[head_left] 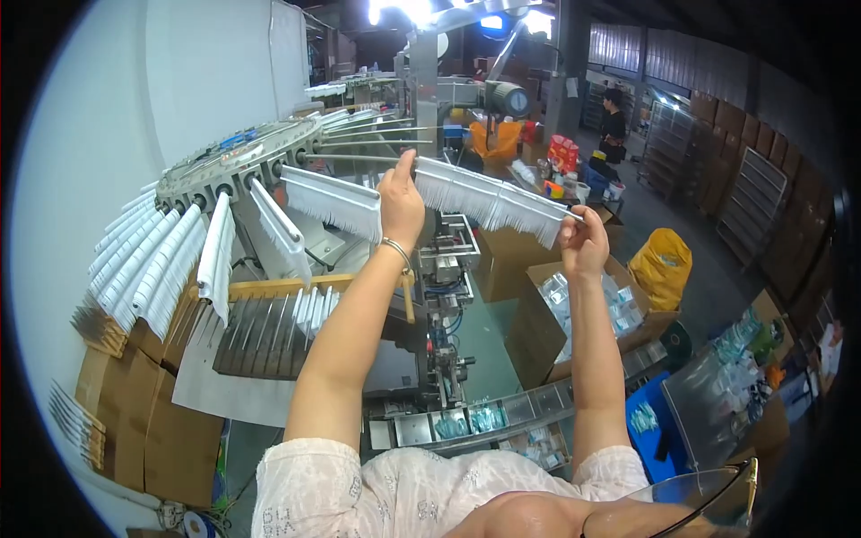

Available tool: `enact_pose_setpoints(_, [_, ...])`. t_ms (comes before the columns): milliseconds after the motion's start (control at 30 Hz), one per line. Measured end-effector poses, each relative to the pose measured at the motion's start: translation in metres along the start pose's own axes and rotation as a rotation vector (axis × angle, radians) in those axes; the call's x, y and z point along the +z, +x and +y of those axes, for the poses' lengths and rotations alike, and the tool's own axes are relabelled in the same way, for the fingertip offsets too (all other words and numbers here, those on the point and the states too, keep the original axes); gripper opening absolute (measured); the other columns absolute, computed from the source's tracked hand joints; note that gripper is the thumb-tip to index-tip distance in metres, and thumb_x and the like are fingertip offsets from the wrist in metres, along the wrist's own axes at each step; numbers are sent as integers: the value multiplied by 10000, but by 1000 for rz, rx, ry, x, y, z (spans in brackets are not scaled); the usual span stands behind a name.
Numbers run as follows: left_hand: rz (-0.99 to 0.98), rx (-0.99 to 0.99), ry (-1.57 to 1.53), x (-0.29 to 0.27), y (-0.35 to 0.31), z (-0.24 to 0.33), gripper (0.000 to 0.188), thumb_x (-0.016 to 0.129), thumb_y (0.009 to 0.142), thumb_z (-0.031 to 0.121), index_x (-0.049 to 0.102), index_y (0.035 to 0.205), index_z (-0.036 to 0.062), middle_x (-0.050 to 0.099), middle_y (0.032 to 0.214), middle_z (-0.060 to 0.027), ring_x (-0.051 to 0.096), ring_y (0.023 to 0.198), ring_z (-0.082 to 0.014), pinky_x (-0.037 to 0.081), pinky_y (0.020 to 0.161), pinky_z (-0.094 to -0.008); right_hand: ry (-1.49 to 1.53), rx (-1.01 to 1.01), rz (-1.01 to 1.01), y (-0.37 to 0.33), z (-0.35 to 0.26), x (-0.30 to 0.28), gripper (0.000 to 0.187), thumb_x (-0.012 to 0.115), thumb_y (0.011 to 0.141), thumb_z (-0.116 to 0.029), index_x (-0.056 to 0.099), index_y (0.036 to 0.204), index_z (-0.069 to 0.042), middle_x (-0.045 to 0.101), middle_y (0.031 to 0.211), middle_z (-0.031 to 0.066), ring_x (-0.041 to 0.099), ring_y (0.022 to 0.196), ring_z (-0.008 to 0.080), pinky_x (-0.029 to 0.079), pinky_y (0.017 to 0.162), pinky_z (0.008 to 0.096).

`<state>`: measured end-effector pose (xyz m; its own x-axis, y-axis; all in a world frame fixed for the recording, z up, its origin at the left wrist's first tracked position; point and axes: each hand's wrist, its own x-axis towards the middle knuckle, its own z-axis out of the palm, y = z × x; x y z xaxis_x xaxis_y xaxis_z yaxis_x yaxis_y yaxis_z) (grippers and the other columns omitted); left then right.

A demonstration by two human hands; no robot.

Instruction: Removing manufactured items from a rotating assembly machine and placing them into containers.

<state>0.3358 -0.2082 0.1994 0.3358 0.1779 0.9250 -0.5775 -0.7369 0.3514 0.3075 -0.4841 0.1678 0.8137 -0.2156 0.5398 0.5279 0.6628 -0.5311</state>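
Observation:
My two hands hold a long row of white fringed pieces [493, 202] stretched between them, with thin strands hanging from its lower edge. My left hand [402, 204] closes on the row's left end, beside the tip of a bare metal rod [350, 158]. That rod sticks out from a round rotary machine [238, 161]; whether it touches the row is hidden by my fingers. My right hand [585, 240] pinches the row's right end, where a thin rod tip shows. More white fringed pieces [332, 199] hang on the machine's other rods, just left of my left hand.
Below my left arm lies a dark rack [269, 336] with metal rods. A segmented conveyor [529, 405] with small teal packs curves in front of me. An open carton [529, 327] of clear packs stands under my right hand, beside a yellow sack [662, 262]. A person [613, 125] stands far behind.

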Motion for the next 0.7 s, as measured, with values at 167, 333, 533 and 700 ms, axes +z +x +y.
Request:
enact_pose_setpoints(167, [-29,-79,132,-9,-20,14,578,456,776,59,221,1303,36,414,935,-183,439,810,-343,366,749,-403,-56,8,-117,14,9,28,242,426,891,-237,545,900,-27,530,676,37,448,541,89,351,469,188])
enact_pose_setpoints(333, [-263,277,109,-62,-74,62,538,497,736,58,319,1240,-5,423,902,-131,426,803,-280,339,705,-371,-349,21,-177,21,38,73,243,405,899,-255,538,912,-52,436,633,-29,372,506,39,263,440,156])
enact_pose_setpoints(533, [-430,357,-179,-130,-117,63,361,548,679,16,545,1039,46,448,789,-76,450,711,-247,344,651,-350,-299,118,-186,25,100,133,246,430,886,-275,520,956,-58,542,707,13,403,498,47,277,424,171])
enact_pose_setpoints(700, [-502,272,-223,-191,-135,32,280,588,675,26,582,954,57,482,748,-63,478,638,-235,379,578,-321,-359,-35,-4,21,115,141,247,505,856,-306,550,821,-65,506,603,-12,386,484,36,278,441,150])
